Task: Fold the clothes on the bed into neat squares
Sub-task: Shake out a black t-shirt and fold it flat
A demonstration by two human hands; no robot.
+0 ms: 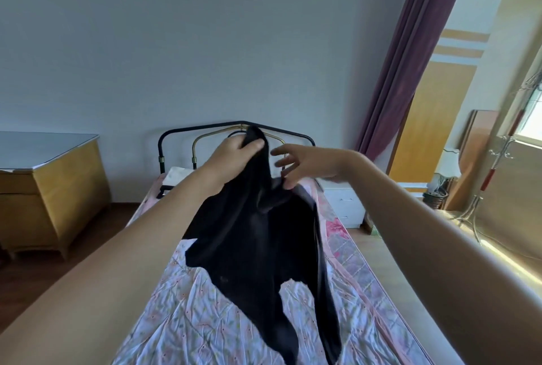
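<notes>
A black garment (pixel 264 247) hangs in the air over the bed (pixel 187 314), which has a pale floral sheet. My left hand (pixel 234 153) grips the garment's top end in a fist and holds it up near the metal headboard. The cloth drapes down toward me, and its lower parts trail onto the sheet. My right hand (pixel 305 165) is beside the garment on the right, fingers spread, with its fingertips touching a raised fold of the cloth. It holds nothing.
A black and brass headboard (pixel 176 133) stands at the far end with a pillow (pixel 179 175) below it. A wooden dresser (pixel 52 188) is on the left. A white nightstand (pixel 346 203), purple curtain (pixel 410 65) and coat stand (pixel 498 159) are on the right.
</notes>
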